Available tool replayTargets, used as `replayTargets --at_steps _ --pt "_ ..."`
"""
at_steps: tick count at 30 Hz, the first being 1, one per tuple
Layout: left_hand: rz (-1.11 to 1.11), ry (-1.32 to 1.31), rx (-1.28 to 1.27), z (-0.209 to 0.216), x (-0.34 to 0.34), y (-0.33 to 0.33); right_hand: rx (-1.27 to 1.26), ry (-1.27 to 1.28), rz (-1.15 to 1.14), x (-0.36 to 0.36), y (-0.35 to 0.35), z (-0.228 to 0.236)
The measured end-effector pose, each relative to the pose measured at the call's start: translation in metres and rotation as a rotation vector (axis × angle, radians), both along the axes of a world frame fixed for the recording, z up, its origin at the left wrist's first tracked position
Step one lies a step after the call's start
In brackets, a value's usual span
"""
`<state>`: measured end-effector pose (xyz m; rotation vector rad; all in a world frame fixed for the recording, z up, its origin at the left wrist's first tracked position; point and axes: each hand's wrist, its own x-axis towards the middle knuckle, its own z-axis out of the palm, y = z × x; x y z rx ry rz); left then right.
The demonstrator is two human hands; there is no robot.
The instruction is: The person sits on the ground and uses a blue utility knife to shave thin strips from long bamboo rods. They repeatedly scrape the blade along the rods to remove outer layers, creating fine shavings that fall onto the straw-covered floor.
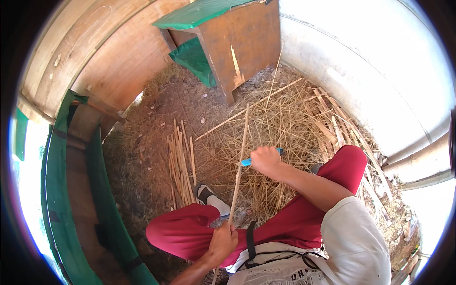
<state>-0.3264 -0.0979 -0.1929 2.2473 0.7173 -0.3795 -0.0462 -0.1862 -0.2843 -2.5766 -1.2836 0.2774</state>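
My left hand (pixel 224 243) is closed around the lower part of a long, pale strip of split bamboo or wood (pixel 241 156). The strip slants up and away from my lap, and its far end stands over the shavings. In my right hand (pixel 266 159) is a blue-handled utility knife (pixel 246 162), with my fingers wrapped round it. The knife's front end meets the strip about midway along, where the blade itself is too small to make out clearly. Thin shavings (pixel 270 190) lie in a loose heap beneath and to the right of the strip.
Several cut strips (pixel 179 164) lie on the dirt floor left of my sandalled foot (pixel 209 197). Longer split pieces (pixel 339 126) rest by the white wall (pixel 361 61) on the right. A wooden cabinet (pixel 242 45) with green covering stands ahead; a green-covered bench (pixel 71 190) runs along the left.
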Motion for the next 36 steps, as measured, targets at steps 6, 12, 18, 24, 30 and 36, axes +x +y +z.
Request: replayTargets --at_steps 6,12,18,24,30,36 --pt "-0.037 0.061 0.035 -0.002 -0.055 -0.007 -0.277 0.118 -0.310 0.076 -0.016 -0.003" --pt "0.049 0.173 0.074 0.030 -0.097 0.004 -0.295 -0.056 -0.453 0.101 -0.049 -0.042" --pt "0.098 0.081 0.134 0.039 -0.080 0.026 -0.137 0.136 -0.491 0.091 -0.030 -0.006" --pt "0.124 -0.022 0.116 0.019 -0.035 0.022 0.042 0.304 -0.224 0.033 0.002 0.045" --pt "0.110 -0.062 0.075 0.003 -0.001 0.016 0.101 0.126 -0.030 0.009 -0.012 0.031" --pt "0.006 -0.056 0.042 -0.007 0.009 0.006 -0.063 0.109 -0.027 0.000 -0.010 0.037"
